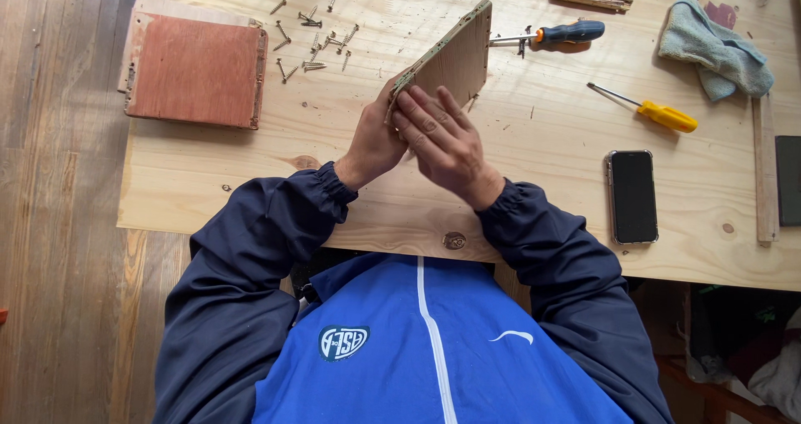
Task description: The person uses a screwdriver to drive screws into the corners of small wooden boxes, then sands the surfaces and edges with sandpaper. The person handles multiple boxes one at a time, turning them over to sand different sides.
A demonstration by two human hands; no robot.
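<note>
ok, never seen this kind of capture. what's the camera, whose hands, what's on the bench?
One picture, from a camera worn on a person's head, looking down at their own arms. No robot. Both hands hold a thin wooden board tilted on edge over a pale plywood table: left hand behind it, right hand flat on its face. Around it lie loose screws, a reddish wooden panel, a dark-handled screwdriver, a yellow screwdriver, a phone and a grey cloth.
</note>
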